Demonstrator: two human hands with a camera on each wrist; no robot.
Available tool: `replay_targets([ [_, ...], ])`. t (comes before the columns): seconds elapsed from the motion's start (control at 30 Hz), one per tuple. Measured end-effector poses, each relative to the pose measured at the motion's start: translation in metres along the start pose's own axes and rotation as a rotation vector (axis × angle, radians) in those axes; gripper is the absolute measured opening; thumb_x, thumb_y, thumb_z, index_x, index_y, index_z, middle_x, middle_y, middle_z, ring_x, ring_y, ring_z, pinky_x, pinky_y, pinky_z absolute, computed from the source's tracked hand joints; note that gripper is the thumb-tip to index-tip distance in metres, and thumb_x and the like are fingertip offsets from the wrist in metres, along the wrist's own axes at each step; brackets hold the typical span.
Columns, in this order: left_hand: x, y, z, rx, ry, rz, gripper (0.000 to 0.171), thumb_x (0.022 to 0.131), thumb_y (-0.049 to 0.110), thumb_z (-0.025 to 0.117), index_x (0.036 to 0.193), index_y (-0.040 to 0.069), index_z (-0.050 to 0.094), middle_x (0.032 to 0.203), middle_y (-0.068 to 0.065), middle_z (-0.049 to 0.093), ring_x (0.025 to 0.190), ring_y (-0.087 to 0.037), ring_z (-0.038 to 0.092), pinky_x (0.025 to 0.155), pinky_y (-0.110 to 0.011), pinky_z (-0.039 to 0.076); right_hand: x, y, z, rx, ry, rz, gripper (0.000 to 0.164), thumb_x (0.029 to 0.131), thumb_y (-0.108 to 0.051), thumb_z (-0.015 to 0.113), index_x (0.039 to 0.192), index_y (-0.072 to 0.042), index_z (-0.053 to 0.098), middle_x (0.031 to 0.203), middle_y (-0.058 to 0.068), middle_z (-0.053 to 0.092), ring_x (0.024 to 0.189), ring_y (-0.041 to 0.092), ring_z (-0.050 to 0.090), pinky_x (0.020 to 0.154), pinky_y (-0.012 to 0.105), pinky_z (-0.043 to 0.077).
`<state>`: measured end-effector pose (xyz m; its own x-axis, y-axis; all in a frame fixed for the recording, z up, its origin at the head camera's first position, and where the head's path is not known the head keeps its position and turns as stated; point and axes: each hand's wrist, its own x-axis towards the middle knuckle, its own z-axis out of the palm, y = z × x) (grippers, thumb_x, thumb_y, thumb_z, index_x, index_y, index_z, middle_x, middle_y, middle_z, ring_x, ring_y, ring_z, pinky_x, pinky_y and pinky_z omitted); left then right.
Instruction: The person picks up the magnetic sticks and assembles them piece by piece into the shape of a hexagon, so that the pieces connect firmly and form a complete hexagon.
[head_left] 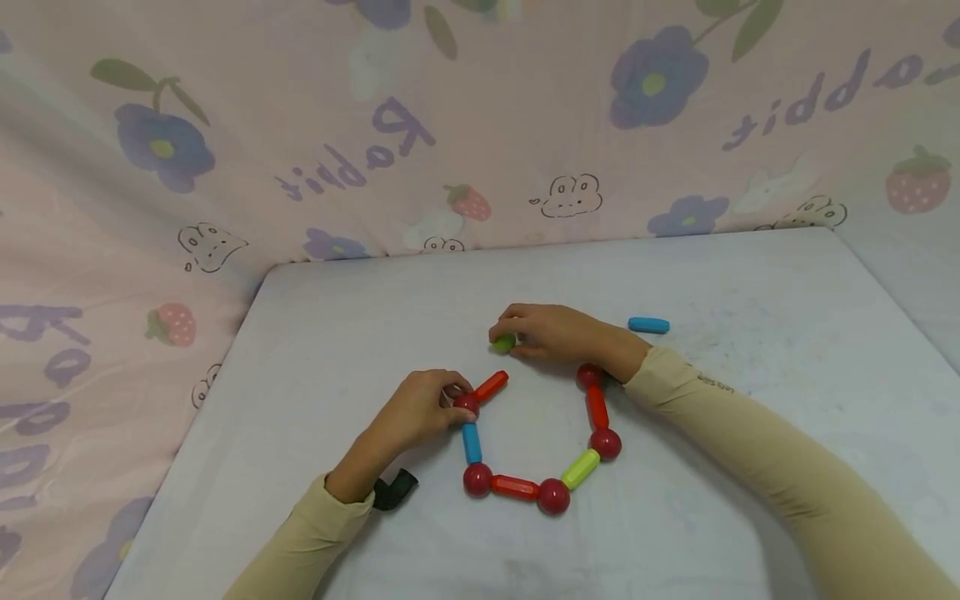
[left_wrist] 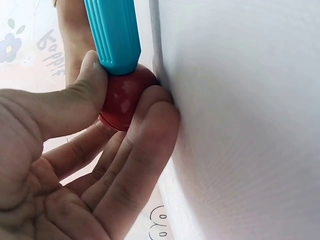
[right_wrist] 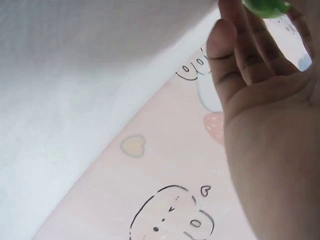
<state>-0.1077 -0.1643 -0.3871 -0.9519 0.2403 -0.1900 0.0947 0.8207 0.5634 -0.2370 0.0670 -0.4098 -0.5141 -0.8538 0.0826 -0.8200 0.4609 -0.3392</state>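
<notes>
My left hand [head_left: 426, 408] pinches a dark red ball [left_wrist: 125, 97] between thumb and fingers at the left of a chain on the table. From this ball a red rod [head_left: 492, 386] points up and right, its far end free, and a blue rod [left_wrist: 114, 35] runs to another red ball [head_left: 477, 480]. My right hand [head_left: 555, 332] holds a green ball [head_left: 503, 342] beyond the red rod's free end, apart from it. Only part of this green ball [right_wrist: 267, 7] shows in the right wrist view.
The chain continues through a red rod [head_left: 515, 487], a red ball [head_left: 554, 496], a yellow-green rod [head_left: 581, 469], another red ball [head_left: 605, 443] and a red rod [head_left: 597, 407] to a ball [head_left: 589, 377] by my right wrist. A loose blue rod [head_left: 648, 325] and black curved piece [head_left: 396, 490] lie outside.
</notes>
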Motion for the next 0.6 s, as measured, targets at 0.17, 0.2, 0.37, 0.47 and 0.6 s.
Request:
replay_targets([
  [0.17,0.0,0.0,0.001,-0.01,-0.005,-0.013,0.029,0.081,0.021,0.083,0.107,0.012,0.073,0.095,-0.001,0.072,0.08,-0.013,0.059,0.071,-0.027,0.051,-0.004,0.002,0.0,-0.016,0.013,0.031,0.033,0.092,-0.024,0.072,0.124,-0.025,0.066,0.123,-0.002,0.064,0.106,0.015,0.064,0.095,0.036,0.055],
  [0.2,0.0,0.0,0.001,-0.012,-0.003,-0.013,0.029,0.081,0.021,0.083,0.107,0.012,0.073,0.095,-0.001,0.072,0.08,-0.013,0.059,0.071,-0.027,0.051,-0.005,0.003,0.0,-0.023,0.011,0.029,0.032,0.092,-0.025,0.073,0.123,-0.025,0.067,0.122,-0.002,0.065,0.107,0.015,0.064,0.095,0.037,0.055],
  [0.37,-0.002,0.0,0.001,-0.009,0.007,-0.019,0.028,0.082,0.021,0.082,0.107,0.012,0.073,0.095,-0.002,0.073,0.079,-0.013,0.06,0.07,-0.027,0.051,-0.009,0.003,0.002,-0.054,0.012,0.035,0.03,0.089,-0.028,0.076,0.118,-0.022,0.07,0.12,0.0,0.068,0.112,0.019,0.064,0.099,0.038,0.053],
  [0.47,-0.003,0.001,0.001,-0.002,0.004,-0.023,0.028,0.082,0.022,0.082,0.107,0.012,0.073,0.095,-0.001,0.073,0.079,-0.013,0.059,0.069,-0.027,0.05,-0.013,0.0,0.001,-0.051,0.017,0.076,0.036,0.088,-0.029,0.077,0.122,-0.021,0.069,0.122,0.001,0.068,0.113,0.019,0.064,0.099,0.039,0.053],
  [0.6,-0.003,0.002,0.0,0.009,-0.001,-0.021,0.028,0.083,0.023,0.081,0.107,0.013,0.074,0.093,0.0,0.072,0.079,-0.013,0.06,0.069,-0.027,0.05,-0.02,-0.003,-0.002,-0.064,0.05,0.162,0.042,0.086,-0.034,0.078,0.125,-0.023,0.066,0.123,-0.002,0.068,0.11,0.017,0.066,0.096,0.039,0.055],
])
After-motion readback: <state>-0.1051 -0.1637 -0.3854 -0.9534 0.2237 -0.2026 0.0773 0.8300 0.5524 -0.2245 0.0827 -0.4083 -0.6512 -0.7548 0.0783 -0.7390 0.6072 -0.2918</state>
